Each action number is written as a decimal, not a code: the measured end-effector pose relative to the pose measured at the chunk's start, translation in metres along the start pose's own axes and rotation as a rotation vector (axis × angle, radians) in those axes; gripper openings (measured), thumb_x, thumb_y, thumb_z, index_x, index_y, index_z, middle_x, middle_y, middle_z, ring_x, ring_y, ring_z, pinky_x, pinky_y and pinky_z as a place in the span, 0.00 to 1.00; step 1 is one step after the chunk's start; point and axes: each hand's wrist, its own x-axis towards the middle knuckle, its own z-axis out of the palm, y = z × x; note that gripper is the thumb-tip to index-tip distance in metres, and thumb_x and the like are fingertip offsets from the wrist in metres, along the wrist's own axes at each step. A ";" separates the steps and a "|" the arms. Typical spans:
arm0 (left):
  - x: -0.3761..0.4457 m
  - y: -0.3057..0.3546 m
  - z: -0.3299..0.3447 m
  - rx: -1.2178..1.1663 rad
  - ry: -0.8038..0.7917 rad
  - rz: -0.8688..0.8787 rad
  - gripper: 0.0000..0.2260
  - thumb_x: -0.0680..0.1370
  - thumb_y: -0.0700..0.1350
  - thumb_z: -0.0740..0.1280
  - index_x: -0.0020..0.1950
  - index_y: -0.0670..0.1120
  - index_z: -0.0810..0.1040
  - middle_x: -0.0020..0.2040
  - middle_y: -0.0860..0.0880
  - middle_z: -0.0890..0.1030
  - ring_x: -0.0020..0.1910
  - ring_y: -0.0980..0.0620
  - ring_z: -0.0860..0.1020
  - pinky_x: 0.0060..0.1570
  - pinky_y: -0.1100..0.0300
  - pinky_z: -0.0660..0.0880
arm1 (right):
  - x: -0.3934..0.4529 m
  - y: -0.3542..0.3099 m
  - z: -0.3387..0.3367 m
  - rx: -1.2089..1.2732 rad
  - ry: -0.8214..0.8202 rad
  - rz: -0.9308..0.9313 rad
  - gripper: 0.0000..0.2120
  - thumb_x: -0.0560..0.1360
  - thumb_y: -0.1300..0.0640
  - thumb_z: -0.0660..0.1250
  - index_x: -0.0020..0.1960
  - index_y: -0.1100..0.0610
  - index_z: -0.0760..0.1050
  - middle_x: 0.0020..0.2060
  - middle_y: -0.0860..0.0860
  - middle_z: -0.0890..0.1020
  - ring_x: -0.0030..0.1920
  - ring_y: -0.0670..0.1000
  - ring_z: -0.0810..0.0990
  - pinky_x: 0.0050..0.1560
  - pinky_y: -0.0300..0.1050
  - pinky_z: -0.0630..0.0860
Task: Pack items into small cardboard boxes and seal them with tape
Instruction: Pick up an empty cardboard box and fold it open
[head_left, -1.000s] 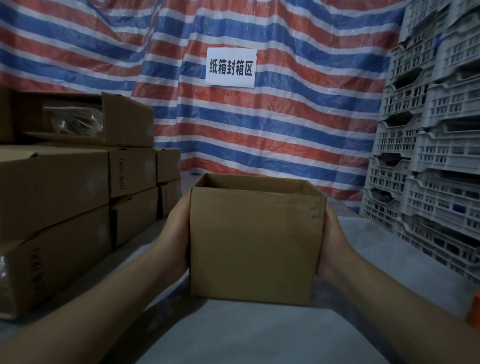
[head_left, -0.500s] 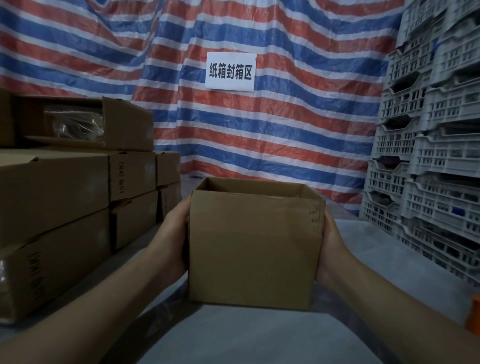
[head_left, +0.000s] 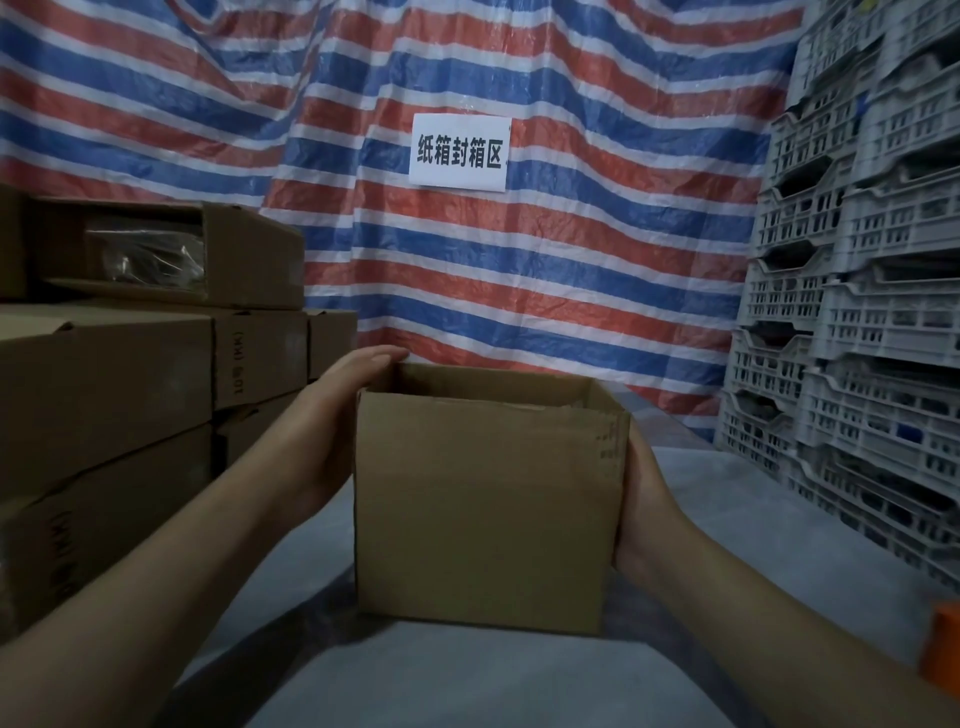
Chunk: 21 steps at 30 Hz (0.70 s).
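A small brown cardboard box (head_left: 483, 514) with an open top stands on the grey table (head_left: 467, 686) in front of me. My left hand (head_left: 337, 410) lies flat against the box's left side, its straight fingers reaching up to the top rim at the far left corner. My right hand (head_left: 641, 514) presses against the box's right side, most of its fingers hidden behind the box. The inside of the box is barely visible; I cannot tell what it holds.
Stacked cardboard cartons (head_left: 104, 395) fill the left side, one on top lying open with a plastic-wrapped item (head_left: 145, 254). Grey plastic crates (head_left: 857, 312) are stacked on the right. A striped tarp with a white paper sign (head_left: 460, 151) hangs behind. An orange object (head_left: 943, 649) sits at the right edge.
The box sits slightly lower in view. My left hand has slid up the box's left side, and its fingers now reach the top rim. My right hand keeps its place.
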 end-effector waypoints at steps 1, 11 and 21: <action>0.002 0.003 -0.001 0.037 -0.015 0.009 0.12 0.77 0.53 0.65 0.56 0.52 0.83 0.55 0.46 0.84 0.51 0.49 0.84 0.48 0.54 0.79 | 0.000 0.000 0.000 0.000 -0.001 0.002 0.32 0.82 0.37 0.55 0.32 0.51 0.87 0.37 0.54 0.87 0.35 0.51 0.87 0.32 0.44 0.81; 0.038 0.000 -0.015 0.494 -0.176 0.028 0.23 0.80 0.26 0.54 0.75 0.36 0.62 0.75 0.39 0.65 0.74 0.43 0.64 0.62 0.61 0.64 | 0.002 0.002 -0.001 0.013 -0.026 0.051 0.30 0.76 0.32 0.58 0.33 0.51 0.87 0.39 0.53 0.88 0.36 0.51 0.87 0.38 0.45 0.80; 0.027 0.011 -0.015 0.287 -0.198 -0.102 0.20 0.79 0.37 0.66 0.71 0.42 0.71 0.67 0.41 0.75 0.59 0.46 0.77 0.47 0.65 0.74 | 0.005 0.003 -0.002 -0.005 -0.049 0.077 0.28 0.75 0.31 0.61 0.36 0.51 0.88 0.43 0.54 0.88 0.41 0.53 0.87 0.52 0.52 0.80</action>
